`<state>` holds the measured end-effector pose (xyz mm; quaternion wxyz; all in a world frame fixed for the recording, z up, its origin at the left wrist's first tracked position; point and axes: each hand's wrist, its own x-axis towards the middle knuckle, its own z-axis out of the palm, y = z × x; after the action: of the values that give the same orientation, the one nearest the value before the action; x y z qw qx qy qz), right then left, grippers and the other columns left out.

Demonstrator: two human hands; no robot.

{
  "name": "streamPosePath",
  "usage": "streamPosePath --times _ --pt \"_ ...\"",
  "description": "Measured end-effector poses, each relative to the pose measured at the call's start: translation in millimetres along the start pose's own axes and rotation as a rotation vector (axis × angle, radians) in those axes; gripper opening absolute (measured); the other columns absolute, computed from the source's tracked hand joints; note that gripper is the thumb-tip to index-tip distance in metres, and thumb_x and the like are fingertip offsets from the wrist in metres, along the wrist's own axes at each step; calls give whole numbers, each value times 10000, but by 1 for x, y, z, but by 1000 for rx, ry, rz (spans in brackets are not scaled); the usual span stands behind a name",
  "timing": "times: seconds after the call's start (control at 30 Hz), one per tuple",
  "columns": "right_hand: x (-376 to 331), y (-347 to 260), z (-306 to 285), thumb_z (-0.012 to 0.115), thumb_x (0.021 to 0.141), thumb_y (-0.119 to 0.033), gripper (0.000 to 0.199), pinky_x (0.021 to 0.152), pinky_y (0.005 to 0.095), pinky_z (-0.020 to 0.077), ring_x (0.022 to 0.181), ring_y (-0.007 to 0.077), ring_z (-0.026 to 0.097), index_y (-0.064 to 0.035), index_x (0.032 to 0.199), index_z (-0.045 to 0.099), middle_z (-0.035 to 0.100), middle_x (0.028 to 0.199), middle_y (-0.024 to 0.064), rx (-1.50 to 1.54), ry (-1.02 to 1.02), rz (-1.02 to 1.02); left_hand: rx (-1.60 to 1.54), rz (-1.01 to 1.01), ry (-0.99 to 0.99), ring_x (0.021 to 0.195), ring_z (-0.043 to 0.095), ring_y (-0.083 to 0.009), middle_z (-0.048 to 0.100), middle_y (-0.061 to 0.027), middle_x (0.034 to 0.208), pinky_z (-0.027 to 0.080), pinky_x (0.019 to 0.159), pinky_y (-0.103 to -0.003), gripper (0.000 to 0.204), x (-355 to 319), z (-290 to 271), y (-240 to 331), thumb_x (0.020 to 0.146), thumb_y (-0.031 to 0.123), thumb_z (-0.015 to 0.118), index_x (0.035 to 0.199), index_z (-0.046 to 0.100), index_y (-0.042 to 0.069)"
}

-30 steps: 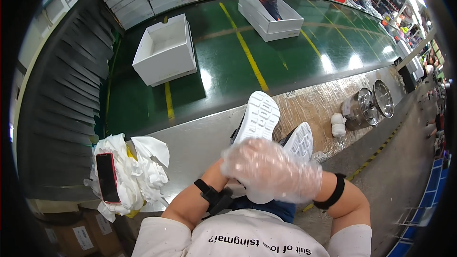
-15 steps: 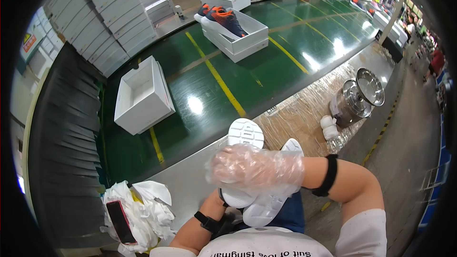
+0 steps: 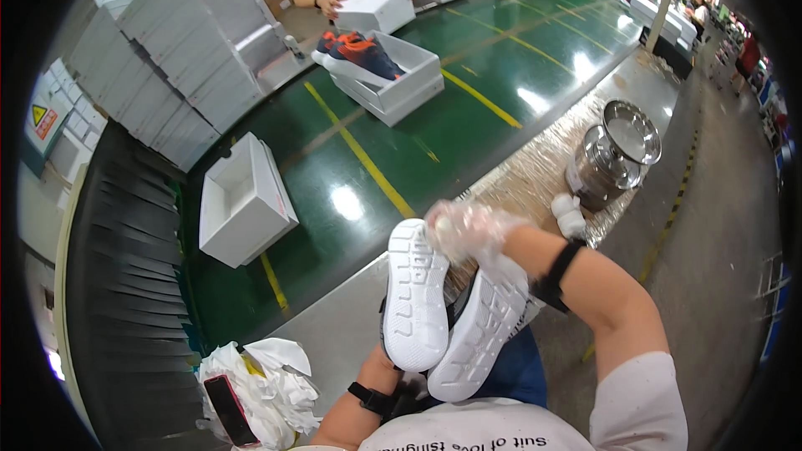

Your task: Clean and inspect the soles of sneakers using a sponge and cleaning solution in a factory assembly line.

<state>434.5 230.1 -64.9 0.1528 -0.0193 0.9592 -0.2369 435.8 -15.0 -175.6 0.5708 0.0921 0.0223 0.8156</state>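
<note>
Two shoes are turned with their white soles up in front of my body. The left shoe [image 3: 415,296] stands beside the right shoe [image 3: 480,338], whose upper end lies under my right wrist. My right hand [image 3: 468,230], in a clear plastic glove, is closed at the upper end of the left shoe. A whitish bit shows at its fingertips, too blurred to name. My left forearm [image 3: 368,405] runs up behind the left shoe, and the shoes hide that hand's fingers.
A green belt [image 3: 334,192] carries an empty white box [image 3: 251,200] and a box [image 3: 397,96] with dark-orange shoes. A metal canister [image 3: 606,171] and white wad [image 3: 569,215] are right, a phone [image 3: 230,409] on white cloths left. Across, a person holds a white box [image 3: 376,8].
My right hand has moved up and right off the left shoe's sole, baring both soles. The person across has lifted the white box. The view has shifted slightly.
</note>
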Motion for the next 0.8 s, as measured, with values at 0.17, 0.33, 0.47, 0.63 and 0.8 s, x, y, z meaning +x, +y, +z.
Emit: streamPosePath --times 0.17,0.33,0.47,0.63,0.8 --pt "-104 -73 -38 610 889 -266 352 878 360 494 912 237 635 -52 1159 542 634 1039 108 430 111 -198 356 13 49 1133 555 -176 525 -96 1324 474 947 -303 391 22 21 26 994 154 389 1365 415 34" --pt "-166 -87 -42 585 906 -130 306 910 304 481 1042 187 586 -6 1178 520 591 1107 91 1468 839 -216 727 64 190 1103 570 -180 551 -93 1287 483 930 -313 381 -44 34 55 976 144 421 1339 446 31" --pt "-170 -38 -5 545 899 -53 297 922 325 488 1038 191 591 6 1189 514 590 1114 94 1842 1134 -284 982 81 261 1079 583 -183 573 -91 1256 490 917 -320 373 -47 57 84 962 136 447 1318 471 28" --pt "-162 -26 37 580 888 -82 311 916 329 493 1039 198 594 -6 1183 521 596 1113 95 1865 993 -227 1227 148 421 1049 599 -188 600 -88 1218 498 901 -329 364 -58 89 128 944 126 479 1293 502 26" --pt "-133 -19 78 663 844 -128 348 845 403 528 1000 233 598 -44 1154 529 600 1097 98 1916 870 -147 1338 269 590 1020 615 -192 626 -86 1180 507 885 -338 354 -74 157 245 926 115 511 1267 532 23"
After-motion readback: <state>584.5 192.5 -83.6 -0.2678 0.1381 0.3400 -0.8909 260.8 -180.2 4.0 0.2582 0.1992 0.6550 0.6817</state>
